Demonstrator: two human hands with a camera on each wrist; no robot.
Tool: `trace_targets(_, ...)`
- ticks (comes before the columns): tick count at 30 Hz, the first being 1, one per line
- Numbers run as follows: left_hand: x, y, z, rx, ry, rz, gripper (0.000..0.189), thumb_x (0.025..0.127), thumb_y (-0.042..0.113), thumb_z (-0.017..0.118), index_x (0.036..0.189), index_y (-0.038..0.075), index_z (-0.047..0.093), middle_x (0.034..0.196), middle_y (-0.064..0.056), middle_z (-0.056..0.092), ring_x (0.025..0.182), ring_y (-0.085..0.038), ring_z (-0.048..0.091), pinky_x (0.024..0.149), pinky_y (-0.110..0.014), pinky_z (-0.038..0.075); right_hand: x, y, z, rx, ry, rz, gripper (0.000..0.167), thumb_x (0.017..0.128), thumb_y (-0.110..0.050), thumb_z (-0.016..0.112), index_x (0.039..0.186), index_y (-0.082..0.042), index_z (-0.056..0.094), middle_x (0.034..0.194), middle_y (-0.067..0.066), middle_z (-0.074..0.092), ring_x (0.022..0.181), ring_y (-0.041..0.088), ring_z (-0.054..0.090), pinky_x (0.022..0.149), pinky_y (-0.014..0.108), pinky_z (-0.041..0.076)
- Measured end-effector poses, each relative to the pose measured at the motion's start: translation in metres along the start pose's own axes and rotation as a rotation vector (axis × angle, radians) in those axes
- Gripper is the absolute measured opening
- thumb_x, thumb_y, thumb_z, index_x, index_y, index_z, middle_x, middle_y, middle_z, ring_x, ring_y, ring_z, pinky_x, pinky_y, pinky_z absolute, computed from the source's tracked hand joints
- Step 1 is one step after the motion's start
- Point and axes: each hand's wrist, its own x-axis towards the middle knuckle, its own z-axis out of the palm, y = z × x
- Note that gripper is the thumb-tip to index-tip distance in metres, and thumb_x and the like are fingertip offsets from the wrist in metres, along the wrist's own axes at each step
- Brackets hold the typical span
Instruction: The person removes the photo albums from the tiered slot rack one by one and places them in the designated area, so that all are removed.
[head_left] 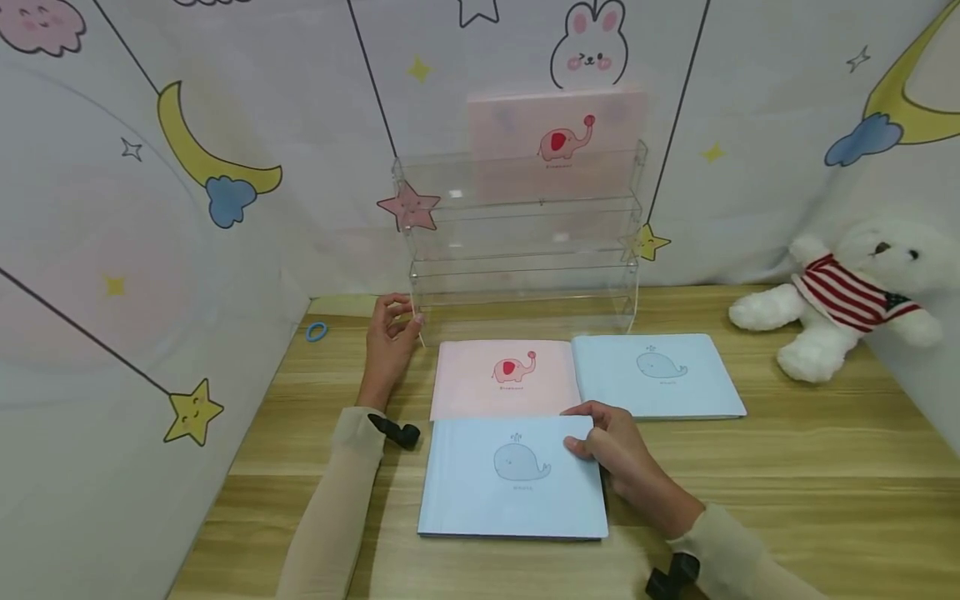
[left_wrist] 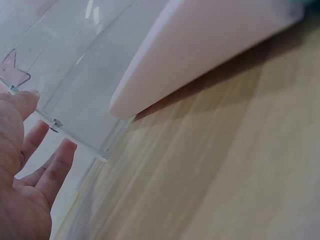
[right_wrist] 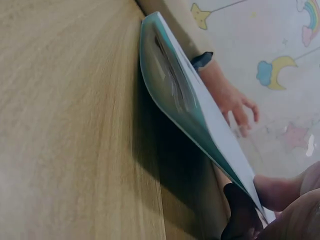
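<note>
My right hand (head_left: 618, 454) pinches a light blue whale book (head_left: 480, 492) by its upper right edge, thumb on the cover. In the right wrist view this book (right_wrist: 220, 130) is lifted off the wooden table at a tilt, and its cover bows away from the pages. Behind it lies a pink elephant book (head_left: 465, 375), its lower edge overlapped. My left hand (head_left: 388, 342) is at the lower left side of a clear tiered rack (head_left: 525, 287). In the left wrist view its thumb touches the side panel's edge and its other fingers (left_wrist: 57, 170) extend loosely outside the panel.
Another light blue whale book (head_left: 652, 392) lies right of the pink one. A pink elephant book (head_left: 510, 133) stands in the rack's top tier. A white teddy bear (head_left: 840, 292) in a striped shirt sits at right; a blue ring (head_left: 317, 332) lies at left.
</note>
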Motion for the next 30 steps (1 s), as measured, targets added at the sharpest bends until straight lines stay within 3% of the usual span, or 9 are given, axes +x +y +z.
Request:
trace_targets(5,-0.001,0.000,0.001,-0.003,-0.006,0.014,0.041,0.105,0.020,0.072,0.141,0.011,0.053,0.134,-0.020,0.064,0.116,-0.041,0.070,0.081,-0.017,0.058,-0.001,0.003,-0.002,-0.170,-0.014,-0.105,0.038,0.091,-0.001,0.080,0.129,-0.002,0.072,0.101,0.012,0.078,0.083,0.019,0.068,0.072,0.029,0.053)
trace_targets(12,0.002,-0.001,0.000,-0.004,0.005,0.000,0.042,0.105,0.013,0.070,0.142,0.008,0.051,0.139,-0.025,0.062,0.122,-0.049,0.067,0.082,-0.013,0.055,-0.002,-0.002,-0.004,-0.539,0.016,-0.290,0.039,0.091,-0.021,0.084,0.127,-0.010,0.072,0.091,0.006,0.075,0.079,0.018,0.062,0.071,0.031,0.047)
trace_targets(16,0.001,0.002,0.001,0.003,0.003,-0.019,0.040,0.105,0.008,0.068,0.141,0.004,0.050,0.139,-0.029,0.061,0.122,-0.051,0.066,0.081,-0.012,0.054,-0.005,-0.008,-0.003,-0.746,0.032,-0.327,0.051,0.091,-0.031,0.085,0.135,-0.013,0.065,0.079,0.006,0.065,0.073,0.021,0.054,0.063,0.032,0.040)
trace_targets(19,-0.003,0.014,0.002,0.002,0.000,-0.027,0.039,0.105,0.006,0.067,0.140,0.003,0.050,0.139,-0.030,0.061,0.121,-0.051,0.066,0.080,-0.012,0.054,-0.006,-0.011,-0.002,-0.845,0.039,-0.325,0.062,0.091,-0.038,0.085,0.141,-0.013,0.059,0.072,0.006,0.061,0.067,0.022,0.053,0.057,0.031,0.038)
trace_targets(22,-0.007,0.023,0.004,0.010,-0.001,-0.023,0.039,0.106,0.007,0.067,0.141,0.003,0.050,0.139,-0.029,0.061,0.120,-0.049,0.066,0.081,-0.012,0.054,-0.006,-0.013,-0.003,-0.913,0.052,-0.315,0.069,0.091,-0.044,0.084,0.145,-0.014,0.055,0.067,0.005,0.056,0.062,0.021,0.050,0.053,0.030,0.035)
trace_targets(28,0.000,0.006,0.003,0.015,0.010,-0.028,0.039,0.106,0.008,0.067,0.141,0.004,0.050,0.139,-0.029,0.061,0.120,-0.045,0.066,0.080,-0.012,0.054,-0.003,-0.012,-0.008,-0.946,0.037,-0.316,0.075,0.090,-0.050,0.082,0.150,-0.016,0.051,0.068,0.004,0.056,0.059,0.020,0.049,0.052,0.030,0.033)
trace_targets(30,-0.001,0.009,0.003,0.008,0.008,-0.028,0.039,0.105,0.007,0.067,0.140,0.004,0.050,0.139,-0.029,0.062,0.119,-0.044,0.066,0.080,-0.013,0.055,-0.002,-0.011,-0.010,-0.932,0.026,-0.318,0.075,0.090,-0.049,0.082,0.151,-0.018,0.051,0.072,0.004,0.061,0.061,0.020,0.051,0.052,0.030,0.035)
